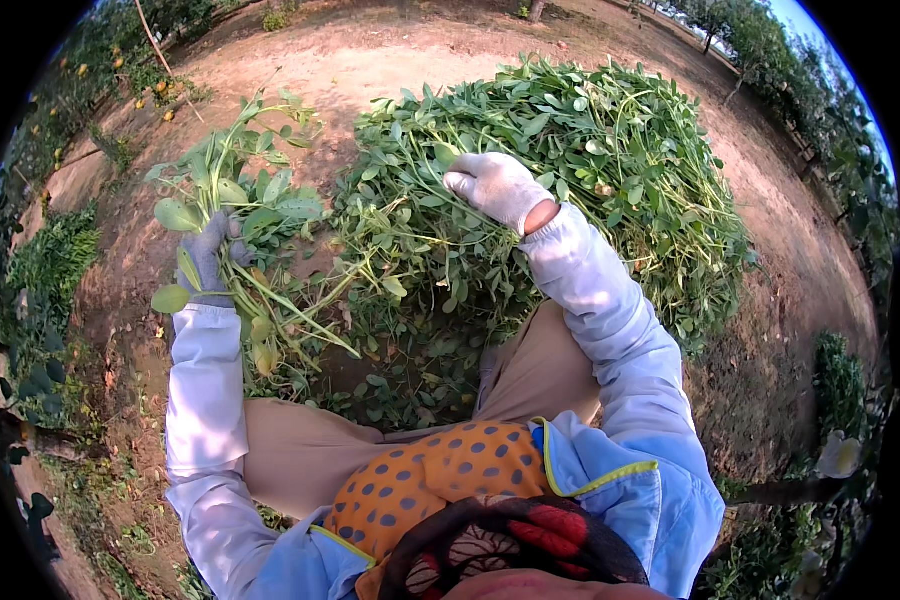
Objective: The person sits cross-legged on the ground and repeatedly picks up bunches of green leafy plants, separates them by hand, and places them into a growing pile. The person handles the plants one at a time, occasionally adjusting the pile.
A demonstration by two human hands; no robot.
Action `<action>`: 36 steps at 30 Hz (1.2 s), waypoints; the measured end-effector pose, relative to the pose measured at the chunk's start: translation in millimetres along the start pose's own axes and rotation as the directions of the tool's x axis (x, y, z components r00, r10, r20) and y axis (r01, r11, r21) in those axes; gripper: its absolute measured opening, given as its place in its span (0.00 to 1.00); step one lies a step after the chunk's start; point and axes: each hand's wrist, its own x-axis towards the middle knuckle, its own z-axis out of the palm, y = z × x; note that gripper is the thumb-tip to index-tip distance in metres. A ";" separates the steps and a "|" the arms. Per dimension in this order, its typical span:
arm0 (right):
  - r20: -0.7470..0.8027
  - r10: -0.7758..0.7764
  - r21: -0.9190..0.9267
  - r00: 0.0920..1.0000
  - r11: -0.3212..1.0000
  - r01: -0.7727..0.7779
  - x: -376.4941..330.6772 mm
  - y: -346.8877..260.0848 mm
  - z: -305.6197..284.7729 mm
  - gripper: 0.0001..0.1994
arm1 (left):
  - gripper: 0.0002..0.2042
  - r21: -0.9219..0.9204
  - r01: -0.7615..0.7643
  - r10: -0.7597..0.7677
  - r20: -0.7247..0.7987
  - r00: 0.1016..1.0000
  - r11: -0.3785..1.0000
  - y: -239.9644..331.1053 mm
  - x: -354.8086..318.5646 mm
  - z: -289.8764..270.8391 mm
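My left hand (208, 258), in a grey glove, is closed round a bunch of leafy green stems (220, 180). The leaves stick up above the fist, and bare stems slant out below it to the right. A large heap of cut leafy plants (610, 150) lies on the ground ahead of me, to the right. Over its left part is my right hand (500, 187), in a whitish glove, with the fingers curled closed at a green stem of the heap. The fingertips face away, so how much they grip is partly hidden.
Loose stems and leaves (410, 370) lie between my bent legs (310, 440) and the heap. Bare brown soil (310, 70) stretches beyond. Trees with orange fruit (135, 85) stand at the far left, more trees (770, 50) at the far right. Low green plants (838, 385) grow at the right.
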 end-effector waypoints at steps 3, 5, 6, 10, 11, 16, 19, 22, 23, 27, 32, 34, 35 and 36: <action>0.190 0.368 -0.210 0.910 0.921 -0.329 20.2 76.1 -0.3 0.24 | 0.13 0.058 -0.146 0.153 -0.139 0.978 0.988 -16.2 38.3 -61.2; 0.255 0.424 -0.198 0.869 0.902 -0.382 19.9 127.7 18.4 0.27 | 0.13 -0.022 -0.103 0.095 -0.233 0.968 0.994 -22.4 43.1 -66.6; 0.290 0.445 -0.196 0.847 0.894 -0.403 22.0 146.4 26.7 0.29 | 0.13 -0.033 -0.046 0.038 -0.211 0.977 0.998 -28.0 45.6 -67.8; 0.302 0.384 -0.095 0.872 0.923 -0.374 28.8 132.5 52.6 0.27 | 0.13 -0.065 0.105 -0.112 -0.112 0.987 0.992 -48.0 34.8 -71.0; 0.252 0.372 -0.050 0.893 0.927 -0.372 26.7 128.6 56.3 0.24 | 0.14 -0.034 0.133 -0.135 -0.044 0.990 0.990 -49.5 30.1 -65.9; 0.199 0.407 0.229 0.892 0.865 -0.446 33.3 84.2 44.6 0.19 | 0.14 0.006 0.193 -0.193 -0.009 0.981 0.981 -36.6 15.0 -21.7; 0.324 0.366 0.664 0.872 0.569 -0.486 27.6 51.0 31.8 0.12 | 0.14 -0.023 0.196 -0.193 0.106 0.975 0.980 -39.5 15.4 -8.5; 0.274 0.269 0.625 0.923 0.680 -0.383 23.7 2.6 30.4 0.12 | 0.14 0.004 0.203 -0.199 0.234 0.952 0.979 -44.0 19.3 -9.6; 0.243 0.201 0.584 0.949 0.751 -0.309 22.4 -4.4 34.3 0.12 | 0.14 0.028 0.213 -0.214 0.222 0.951 0.977 -51.0 24.0 -10.3; 0.299 0.146 0.665 0.943 0.677 -0.315 11.5 -37.1 47.4 0.07 | 0.14 -0.118 0.269 -0.228 0.280 0.933 0.956 -56.7 10.0 32.1; 0.231 -0.080 0.575 0.970 0.815 -0.070 5.0 -70.7 65.8 0.08 | 0.17 -0.039 0.246 -0.219 0.338 0.915 0.968 -57.5 -4.9 52.7; 0.242 -0.137 0.553 0.961 0.833 -0.021 0.4 -85.4 67.7 0.09 | 0.17 -0.001 0.225 -0.208 0.378 0.902 0.974 -53.2 -17.2 63.5; 0.317 -0.145 0.442 0.937 0.897 -0.011 1.6 -88.4 75.5 0.11 | 0.17 0.036 0.141 -0.144 0.373 0.916 0.989 -38.1 -31.8 78.7; 0.293 -0.193 0.381 0.936 0.922 0.071 0.5 -91.8 80.3 0.11 | 0.16 -0.043 0.073 -0.053 0.354 0.934 0.996 -66.1 -25.3 73.1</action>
